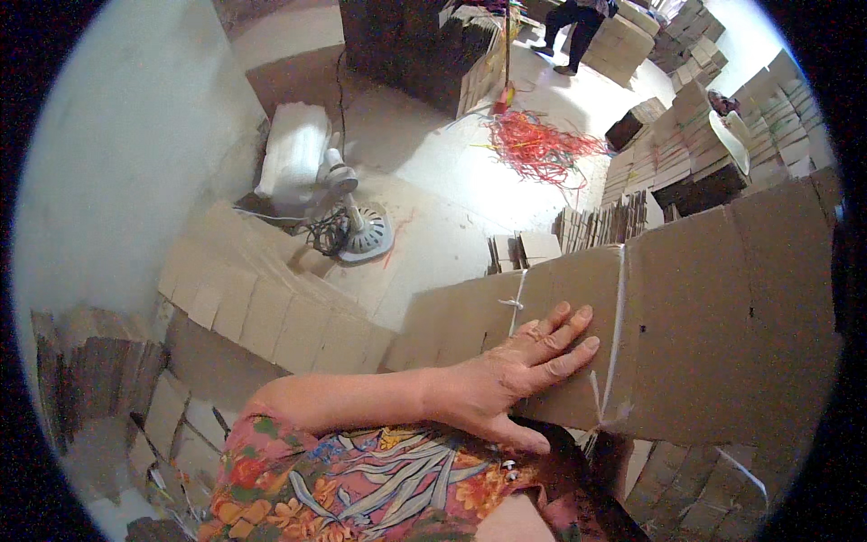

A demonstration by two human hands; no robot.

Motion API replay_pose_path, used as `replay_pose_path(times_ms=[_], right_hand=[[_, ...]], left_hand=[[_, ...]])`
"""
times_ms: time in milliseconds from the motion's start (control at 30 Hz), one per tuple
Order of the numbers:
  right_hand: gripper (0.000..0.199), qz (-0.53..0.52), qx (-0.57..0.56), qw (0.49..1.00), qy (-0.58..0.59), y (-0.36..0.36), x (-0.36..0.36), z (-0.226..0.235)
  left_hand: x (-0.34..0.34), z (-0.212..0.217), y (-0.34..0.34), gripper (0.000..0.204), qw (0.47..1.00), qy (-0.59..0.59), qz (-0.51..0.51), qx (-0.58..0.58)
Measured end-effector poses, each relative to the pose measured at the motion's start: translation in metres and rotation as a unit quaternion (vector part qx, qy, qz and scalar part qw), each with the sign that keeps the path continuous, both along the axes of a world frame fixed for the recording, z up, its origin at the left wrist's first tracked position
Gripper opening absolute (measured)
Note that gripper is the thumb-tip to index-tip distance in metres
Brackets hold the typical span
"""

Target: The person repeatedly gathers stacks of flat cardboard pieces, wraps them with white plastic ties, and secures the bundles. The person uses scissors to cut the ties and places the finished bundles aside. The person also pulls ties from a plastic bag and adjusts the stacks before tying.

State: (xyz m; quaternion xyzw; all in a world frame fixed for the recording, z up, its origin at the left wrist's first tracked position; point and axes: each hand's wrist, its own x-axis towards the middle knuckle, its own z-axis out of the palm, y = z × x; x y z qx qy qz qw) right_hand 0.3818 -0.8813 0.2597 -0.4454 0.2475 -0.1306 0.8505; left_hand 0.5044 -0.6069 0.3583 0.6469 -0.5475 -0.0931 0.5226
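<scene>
My left hand (533, 366) lies palm down with its fingers stretched and apart on a flat bundle of brown cardboard (704, 289). The forearm reaches across from the left, above a floral garment. A white tie (618, 334) runs over the bundle just beyond my fingertips. Another white tie (517, 303), with a small knot, crosses it near the back of the hand. My right hand does not show.
Folded cardboard stacks (244, 298) stand at the left, with more cardboard stacks (686, 135) at the right. A white fan (357, 217) with cables stands on the floor beside a white wrapped bundle (296, 149). Red strapping (542, 149) lies tangled farther off. Another person's legs (578, 32) show at the top.
</scene>
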Motion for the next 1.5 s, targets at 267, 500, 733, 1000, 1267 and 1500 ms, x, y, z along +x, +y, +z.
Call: replay_pose_path(times_ms=[267,500,733,1000,1267,1500], right_hand=[[0.052,0.028,0.000,1.000,-0.003,-0.027,0.069,-0.014],[0.052,0.049,0.005,0.999,-0.007,-0.068,0.128,-0.019],[0.052,0.054,-0.005,0.998,-0.009,-0.090,0.177,-0.011],[0.052,0.074,-0.011,0.997,-0.025,-0.071,0.248,-0.002],[0.049,0.060,-0.019,0.998,-0.024,-0.052,0.296,-0.016],[0.048,0.083,0.087,0.992,0.030,-0.049,0.353,-0.038]], left_hand=[[0.045,-0.018,-0.011,0.099,0.997,0.027,0.054,0.040],[0.101,-0.033,-0.048,0.105,0.994,0.048,0.083,0.057],[0.160,-0.039,-0.072,0.099,0.992,0.062,0.098,0.042],[0.215,-0.039,-0.056,0.098,0.987,0.074,0.137,0.049],[0.256,-0.060,-0.045,0.102,0.960,0.104,0.253,0.053],[0.307,-0.103,-0.068,0.100,0.939,0.091,0.320,0.089]])
